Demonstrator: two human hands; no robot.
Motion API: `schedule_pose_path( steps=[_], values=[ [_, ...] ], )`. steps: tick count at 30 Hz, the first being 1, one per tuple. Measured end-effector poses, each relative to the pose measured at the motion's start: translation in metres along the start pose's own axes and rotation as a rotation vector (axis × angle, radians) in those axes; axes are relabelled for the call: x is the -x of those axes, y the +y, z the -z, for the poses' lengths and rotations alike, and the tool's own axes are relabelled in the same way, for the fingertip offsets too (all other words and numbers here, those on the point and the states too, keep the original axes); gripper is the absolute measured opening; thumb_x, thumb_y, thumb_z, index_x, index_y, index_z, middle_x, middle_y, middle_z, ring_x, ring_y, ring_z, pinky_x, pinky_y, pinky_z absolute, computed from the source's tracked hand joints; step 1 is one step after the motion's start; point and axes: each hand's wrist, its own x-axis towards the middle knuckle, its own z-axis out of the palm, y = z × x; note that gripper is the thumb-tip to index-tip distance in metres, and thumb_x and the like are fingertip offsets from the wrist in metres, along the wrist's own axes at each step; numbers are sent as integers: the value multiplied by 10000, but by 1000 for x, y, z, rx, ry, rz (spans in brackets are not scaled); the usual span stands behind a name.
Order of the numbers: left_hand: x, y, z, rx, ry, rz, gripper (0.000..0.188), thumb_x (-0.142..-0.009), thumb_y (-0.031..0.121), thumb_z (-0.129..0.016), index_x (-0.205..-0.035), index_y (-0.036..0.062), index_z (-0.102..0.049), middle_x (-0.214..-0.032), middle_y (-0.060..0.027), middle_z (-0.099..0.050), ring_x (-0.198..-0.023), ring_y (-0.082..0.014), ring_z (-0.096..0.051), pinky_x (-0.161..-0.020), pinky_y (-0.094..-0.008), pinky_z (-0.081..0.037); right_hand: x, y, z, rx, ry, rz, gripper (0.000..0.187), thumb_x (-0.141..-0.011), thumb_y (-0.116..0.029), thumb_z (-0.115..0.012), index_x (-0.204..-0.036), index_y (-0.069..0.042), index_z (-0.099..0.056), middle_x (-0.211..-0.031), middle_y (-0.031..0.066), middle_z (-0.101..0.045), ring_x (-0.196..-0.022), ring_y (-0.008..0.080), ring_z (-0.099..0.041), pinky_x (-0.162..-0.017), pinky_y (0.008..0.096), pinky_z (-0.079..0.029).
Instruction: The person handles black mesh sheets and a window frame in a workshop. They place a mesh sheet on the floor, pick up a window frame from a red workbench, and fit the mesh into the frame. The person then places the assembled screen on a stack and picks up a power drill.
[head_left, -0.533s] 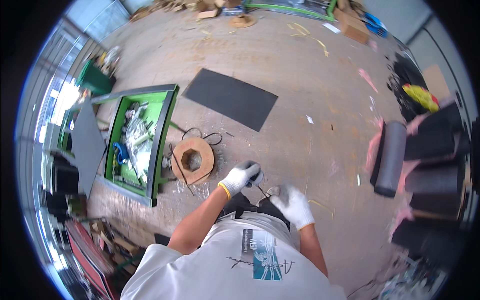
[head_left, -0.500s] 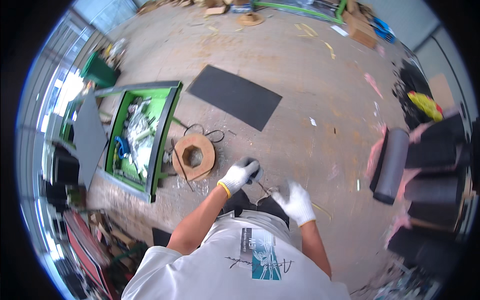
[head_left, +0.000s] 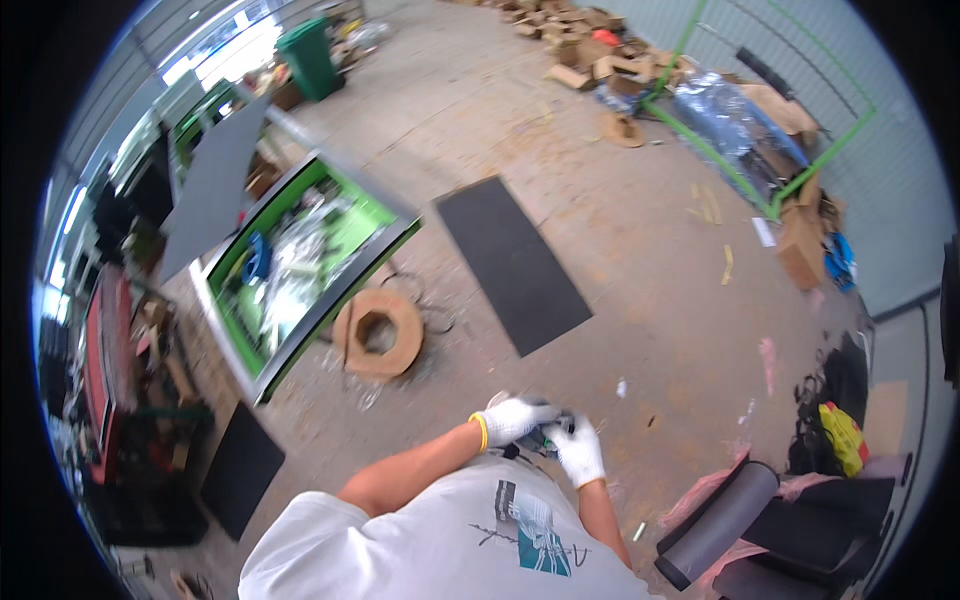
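Note:
My left hand [head_left: 520, 419] and my right hand [head_left: 580, 452] meet close in front of my waist, both in white knit gloves with dark grip faces. The fingers of both are curled toward each other around something small and dark, which blur and the gloves keep me from making out. A cardboard ring-shaped spool [head_left: 395, 338] lies on the floor to the left of my hands, with dark strap loops beside it. Beyond my hands, a flat black sheet [head_left: 515, 265] lies on the floor.
A green-lined bench tray [head_left: 375, 212] holding clear plastic wrap stands to the left. At the lower right are dark rolls [head_left: 720, 525] with pink film. Cardboard boxes [head_left: 625, 70] and a green metal frame [head_left: 775, 205] line the far wall. Another black sheet [head_left: 243, 470] lies lower left.
My view has swung to the right, so the scene is turned. My hands, apart before with a thin dark thing between them, have come together.

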Motion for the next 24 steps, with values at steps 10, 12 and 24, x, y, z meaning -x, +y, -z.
schedule_pose_path(
  steps=[10, 12, 24],
  values=[
    [-190, 86, -30, -50, -365, 86, 507, -1070, 430, -601, -1345, 36, -761, -1376, -112, -751, -1227, -219, -672, -1102, -346, -479, -78, -5, 84, -82, 564, -75, 578, -885, -197, -843, -1349, 73, -626, -1163, 178, -726, -1036, 275, -702, -949, 412, -568],
    [-221, 97, -32, -18, -424, 90, 503, -1043, 441, -639, -1295, 31, -786, -1330, -108, -764, -1205, -205, -671, -1089, -335, -478, -108, 2, 97, -108, 478, -74, 577, -869, -159, -849, -1340, 83, -620, -1179, 168, -715, -1038, 248, -691, -952, 387, -563],
    [-381, 257, 59, 130, 121, 31, 401, -980, 337, -735, -1271, 68, -797, -1060, -46, -757, -908, -137, -668, -808, -284, -543, -421, -68, 237, 13, -234, 93, 587, -748, -257, -974, -1140, 51, -665, -1028, 166, -756, -914, 236, -711, -855, 389, -587]
  ],
)
